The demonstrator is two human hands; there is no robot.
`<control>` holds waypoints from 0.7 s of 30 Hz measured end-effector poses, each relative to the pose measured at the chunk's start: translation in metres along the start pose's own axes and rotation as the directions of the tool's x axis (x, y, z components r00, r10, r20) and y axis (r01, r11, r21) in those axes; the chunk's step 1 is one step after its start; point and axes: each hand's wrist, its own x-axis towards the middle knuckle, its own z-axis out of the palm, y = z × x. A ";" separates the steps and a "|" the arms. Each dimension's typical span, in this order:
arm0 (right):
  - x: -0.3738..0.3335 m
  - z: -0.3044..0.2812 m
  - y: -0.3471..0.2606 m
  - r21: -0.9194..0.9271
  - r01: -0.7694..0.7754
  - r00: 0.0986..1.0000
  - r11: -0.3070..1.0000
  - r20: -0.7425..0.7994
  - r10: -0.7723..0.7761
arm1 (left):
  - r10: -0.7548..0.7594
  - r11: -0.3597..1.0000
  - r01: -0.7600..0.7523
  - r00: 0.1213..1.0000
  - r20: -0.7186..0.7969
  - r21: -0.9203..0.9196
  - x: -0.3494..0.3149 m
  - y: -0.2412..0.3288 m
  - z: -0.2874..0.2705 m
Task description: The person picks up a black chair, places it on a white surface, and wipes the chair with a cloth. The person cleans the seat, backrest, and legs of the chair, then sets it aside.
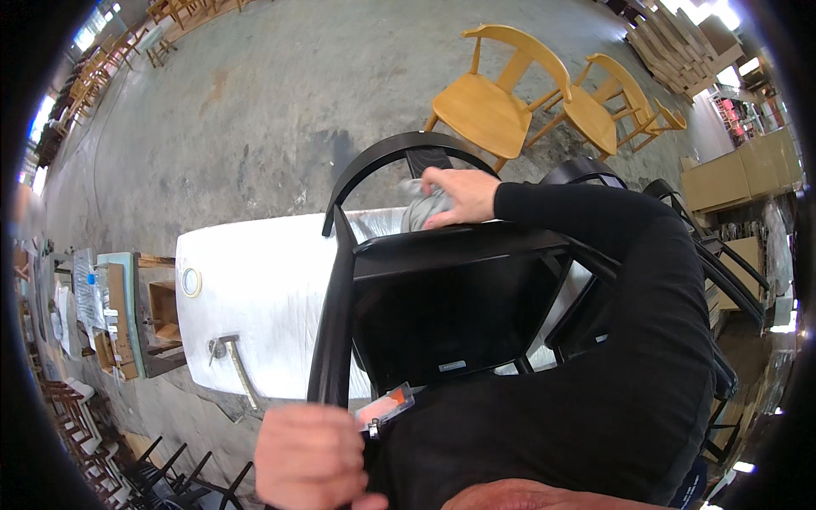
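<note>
A black wooden chair (450, 306) rests tipped on the white padded worktable, its curved back rail (387, 151) at the far side. The panel of its seat with a small label faces me. My left hand (310, 457), slightly blurred, is closed round the lower end of the chair's left leg (333, 340). Beyond the seat, my right hand (463, 197) presses a grey cloth (422, 208) beside the back of the chair. Its fingers are curled on the cloth.
On the plastic-covered worktable (255, 272) lie a roll of tape (192, 281) and a metal tool with a pale strip (234, 361). Yellow wooden chairs (484, 110) stand beyond it. More black chairs (586, 172) are close on the right, near cardboard (744, 174).
</note>
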 end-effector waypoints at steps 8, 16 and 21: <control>0.088 0.036 0.128 -0.346 -0.258 0.912 0.902 -0.395 0.109 | -0.087 0.996 0.084 0.992 -0.096 -0.037 -0.018 -0.054 0.008; 0.022 0.029 0.076 0.096 0.195 0.937 0.976 -0.312 -0.157 | -0.039 0.996 0.028 0.990 -0.134 -0.088 -0.010 -0.054 0.006; 0.002 0.029 0.066 -0.099 0.290 0.922 0.952 -0.238 -0.305 | 0.025 0.991 -0.042 0.991 -0.132 -0.124 -0.012 -0.063 0.003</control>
